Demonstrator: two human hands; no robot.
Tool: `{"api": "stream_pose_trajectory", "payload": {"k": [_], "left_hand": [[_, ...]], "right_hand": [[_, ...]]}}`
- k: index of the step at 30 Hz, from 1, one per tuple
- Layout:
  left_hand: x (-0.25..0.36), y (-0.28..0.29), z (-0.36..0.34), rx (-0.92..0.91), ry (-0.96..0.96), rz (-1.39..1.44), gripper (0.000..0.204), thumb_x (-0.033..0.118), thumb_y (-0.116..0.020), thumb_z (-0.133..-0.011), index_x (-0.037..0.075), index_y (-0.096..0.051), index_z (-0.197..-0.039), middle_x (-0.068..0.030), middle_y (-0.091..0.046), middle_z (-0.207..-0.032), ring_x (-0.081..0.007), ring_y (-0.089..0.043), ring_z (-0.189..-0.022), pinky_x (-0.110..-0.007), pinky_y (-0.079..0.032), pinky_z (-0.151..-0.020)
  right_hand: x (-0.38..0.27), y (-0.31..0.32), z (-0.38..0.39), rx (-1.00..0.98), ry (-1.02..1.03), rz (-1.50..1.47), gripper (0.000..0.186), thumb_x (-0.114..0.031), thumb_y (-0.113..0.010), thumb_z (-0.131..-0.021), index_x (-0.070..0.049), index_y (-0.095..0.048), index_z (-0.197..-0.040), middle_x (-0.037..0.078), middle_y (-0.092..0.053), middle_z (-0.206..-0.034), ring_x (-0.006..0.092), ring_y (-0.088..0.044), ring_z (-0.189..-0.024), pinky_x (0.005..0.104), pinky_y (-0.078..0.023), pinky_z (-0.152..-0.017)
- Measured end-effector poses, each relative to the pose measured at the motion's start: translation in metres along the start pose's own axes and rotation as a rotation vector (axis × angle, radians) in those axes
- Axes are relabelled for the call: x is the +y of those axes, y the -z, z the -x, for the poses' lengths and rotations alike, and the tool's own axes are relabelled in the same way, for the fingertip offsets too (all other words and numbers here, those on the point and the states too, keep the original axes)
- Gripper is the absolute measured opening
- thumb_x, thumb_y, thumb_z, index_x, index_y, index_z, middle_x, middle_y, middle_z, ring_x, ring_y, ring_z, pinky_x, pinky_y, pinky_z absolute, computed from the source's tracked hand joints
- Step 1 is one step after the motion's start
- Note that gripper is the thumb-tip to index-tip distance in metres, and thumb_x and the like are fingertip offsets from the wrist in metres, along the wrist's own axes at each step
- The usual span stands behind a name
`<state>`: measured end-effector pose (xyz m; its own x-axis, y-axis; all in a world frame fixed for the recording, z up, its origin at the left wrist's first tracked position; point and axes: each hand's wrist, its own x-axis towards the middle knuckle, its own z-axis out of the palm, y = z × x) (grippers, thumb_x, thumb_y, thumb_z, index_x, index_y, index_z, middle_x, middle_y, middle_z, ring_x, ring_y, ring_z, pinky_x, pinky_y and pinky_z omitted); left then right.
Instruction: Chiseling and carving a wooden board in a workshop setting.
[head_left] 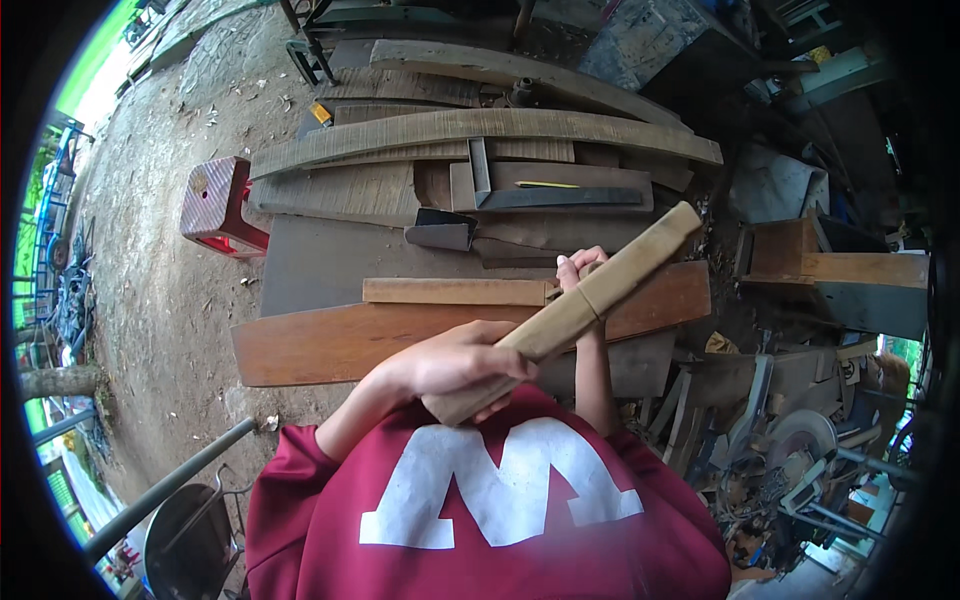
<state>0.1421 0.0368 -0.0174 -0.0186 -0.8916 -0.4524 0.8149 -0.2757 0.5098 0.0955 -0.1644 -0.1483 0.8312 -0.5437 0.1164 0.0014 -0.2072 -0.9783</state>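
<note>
My left hand (470, 365) is closed around the lower end of a pale wooden bar (640, 250), held slanting up to the right across my body. My right hand (580, 270) is just behind the bar, fingers curled; what it grips is partly hidden and I cannot make it out. Below and behind my hands lie a narrow wooden strip (450, 291) and a wide reddish-brown plank (290, 345) on a dark bench top (310, 260).
Behind lie curved rough boards (480, 125), a metal square (560, 197), a yellow pencil (545, 184) and a small orange object (321, 114). A red stool (215, 200) stands left, a metal pipe (170, 490) lower left. Wooden offcuts and a circular blade (800, 435) crowd the right.
</note>
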Motion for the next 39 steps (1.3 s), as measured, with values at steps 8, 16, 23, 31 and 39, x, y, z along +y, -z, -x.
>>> {"api": "stream_pose_trajectory", "payload": {"k": [8, 16, 23, 31, 39], "left_hand": [[0.012, -0.012, 0.004, -0.070, -0.116, -0.060, 0.030, 0.018, -0.054, -0.076, 0.000, -0.043, -0.096, -0.0049, -0.049, -0.062, -0.0120, -0.050, -0.049, -0.022, -0.041, -0.043], [0.025, -0.010, 0.012, -0.056, -0.089, 0.052, 0.035, 0.014, -0.055, -0.072, -0.002, -0.040, -0.099, -0.0089, -0.047, -0.065, -0.0153, -0.050, -0.054, -0.026, -0.041, -0.043], [0.009, 0.023, 0.006, 0.068, 0.204, -0.001, 0.027, 0.023, -0.049, -0.076, 0.001, -0.046, -0.091, -0.0081, -0.049, -0.059, -0.0154, -0.051, -0.047, -0.026, -0.043, -0.042], [0.024, 0.005, 0.041, -0.149, -0.011, 0.005, 0.025, 0.020, -0.048, -0.076, 0.001, -0.044, -0.093, -0.0092, -0.050, -0.060, -0.0154, -0.052, -0.049, -0.027, -0.042, -0.040], [0.007, 0.022, 0.029, 0.006, 0.061, -0.165, 0.031, 0.022, -0.053, -0.076, 0.000, -0.045, -0.095, -0.0063, -0.050, -0.063, -0.0127, -0.052, -0.051, -0.024, -0.044, -0.042]], "right_hand": [[-0.007, 0.000, 0.001, 0.047, 0.076, 0.027, 0.021, -0.006, -0.060, -0.073, -0.007, -0.040, -0.064, 0.000, -0.042, -0.057, 0.0097, -0.037, -0.053, 0.0252, -0.036, -0.053], [0.043, 0.029, 0.005, 0.047, 0.361, 0.161, 0.027, -0.002, -0.058, -0.074, -0.004, -0.046, -0.098, 0.006, -0.055, -0.076, 0.0148, -0.054, -0.065, 0.0281, -0.045, -0.059], [-0.001, 0.022, -0.001, 0.056, 0.158, 0.140, 0.010, -0.005, -0.059, -0.073, -0.001, -0.051, -0.077, 0.002, -0.055, -0.074, 0.0088, -0.051, -0.068, 0.0233, -0.041, -0.063], [0.033, 0.022, 0.001, 0.163, 0.069, -0.332, 0.012, -0.006, -0.057, -0.075, -0.001, -0.052, -0.085, 0.003, -0.054, -0.079, 0.0128, -0.051, -0.079, 0.0251, -0.039, -0.074], [-0.003, 0.009, -0.005, -0.033, -0.060, 0.003, 0.019, -0.008, -0.058, -0.076, -0.007, -0.041, -0.067, -0.002, -0.041, -0.062, 0.0080, -0.037, -0.058, 0.0242, -0.036, -0.056]]}}
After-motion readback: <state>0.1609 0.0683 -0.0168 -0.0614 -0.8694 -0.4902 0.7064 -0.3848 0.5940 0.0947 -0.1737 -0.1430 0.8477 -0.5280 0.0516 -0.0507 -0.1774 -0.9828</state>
